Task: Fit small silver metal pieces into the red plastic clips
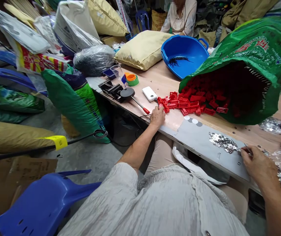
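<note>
My left hand (158, 116) rests at the table's front edge with its fingers curled on a red plastic part (160, 105), at the near left end of a heap of red plastic parts (188, 102). The heap spills from the mouth of a green woven sack (247, 60). To the right, my right hand (259, 164) is closed in a pinch beside a pile of small shiny metal pieces (222, 141). Something thin and dark shows at its fingertips, too small to name. The metal pile lies on a grey strip (188, 132) along the table edge.
Left of my left hand lie a white power bank (149, 93), a black hand press (117, 91) with a red-tipped lever, and tape rolls (131, 78). Behind stand a blue basin (182, 54) and a cream sack (142, 49). A blue chair (44, 196) is at left; a person (179, 18) sits opposite.
</note>
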Demonstrator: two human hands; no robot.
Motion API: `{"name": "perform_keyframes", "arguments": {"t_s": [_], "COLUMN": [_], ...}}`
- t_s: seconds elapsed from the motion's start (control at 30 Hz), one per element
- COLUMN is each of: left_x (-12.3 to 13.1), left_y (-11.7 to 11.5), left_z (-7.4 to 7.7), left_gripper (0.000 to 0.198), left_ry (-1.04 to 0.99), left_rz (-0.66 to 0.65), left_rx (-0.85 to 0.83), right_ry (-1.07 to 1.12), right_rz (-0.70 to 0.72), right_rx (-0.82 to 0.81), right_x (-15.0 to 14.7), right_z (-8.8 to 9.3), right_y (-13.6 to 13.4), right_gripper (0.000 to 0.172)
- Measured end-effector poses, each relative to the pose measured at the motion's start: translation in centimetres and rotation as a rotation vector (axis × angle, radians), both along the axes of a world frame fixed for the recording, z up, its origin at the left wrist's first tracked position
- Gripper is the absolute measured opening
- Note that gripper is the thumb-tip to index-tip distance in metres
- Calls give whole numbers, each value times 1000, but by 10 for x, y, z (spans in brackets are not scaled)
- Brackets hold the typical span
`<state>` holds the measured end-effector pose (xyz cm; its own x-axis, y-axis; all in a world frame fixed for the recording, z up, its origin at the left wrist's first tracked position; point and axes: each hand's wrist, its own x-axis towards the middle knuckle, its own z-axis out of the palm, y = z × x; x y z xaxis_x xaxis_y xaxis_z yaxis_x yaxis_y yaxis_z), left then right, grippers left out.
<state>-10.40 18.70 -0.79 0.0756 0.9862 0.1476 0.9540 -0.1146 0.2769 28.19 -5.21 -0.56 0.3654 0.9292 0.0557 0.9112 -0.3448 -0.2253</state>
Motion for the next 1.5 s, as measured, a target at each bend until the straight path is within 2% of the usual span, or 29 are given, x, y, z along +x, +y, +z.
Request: {"name": "perform_keyframes", "arguments": {"t_s": [0.17, 0.27, 0.43, 0.53, 0.6, 0.67, 0.83, 0.93, 1.0, 1.2, 1.37, 1.43, 1.5], "left_x": [-2, -4, -1, 4, 8, 12, 21, 24, 24, 18, 13, 12, 13], "left_y": [-19, -24, -1, 13, 15, 10, -21, -32, -35, -32, -34, -39, -49], "left_z": [-1, 1, 8, 11, 11, 11, 10, 10, 11, 17, 23, 27, 30], "left_gripper": [30, 34, 60, 63, 61, 61, 66, 71, 68, 35, 24, 30, 45], "left_ry": [15, 9, 32, 45, 39, 28, -30, -80, -101, -157, -316, -572, -1029], "left_rz": [-92, -93, -21, -25, -37, -71, -221, -255, -260, -185, -104, -85, -106], "left_rx": [-8, 14, -18, -99, -123, -126, -135, -166, -181, -181, -155, -198, -361], "right_ry": [-32, -30, -22, -12, -7, -11, 4, 30, 42, 92, 111, 94, 72], "right_rz": [25, 23, 64, 76, 87, 88, 94, 81, 74, 25, 10, 3, 4], "right_rx": [79, 137, 188, 188, 189, 183, 185, 187, 184, 215, 230, 258, 271], "right_x": [0, -2, -5, -6, -6, -5, -5, -7, -9, -9, -9, -9, -9], "right_z": [-5, -7, -7, -7, -7, -7, -3, -1, -2, -8, -6, -6, -8], "right_y": [-4, -4, -3, -5, -7, -9, -12, -11, -11, -10, -10, -11, -11], "right_gripper": [22, 26, 28, 29, 27, 25, 20, 20, 23, 30, 30, 30, 30]}}
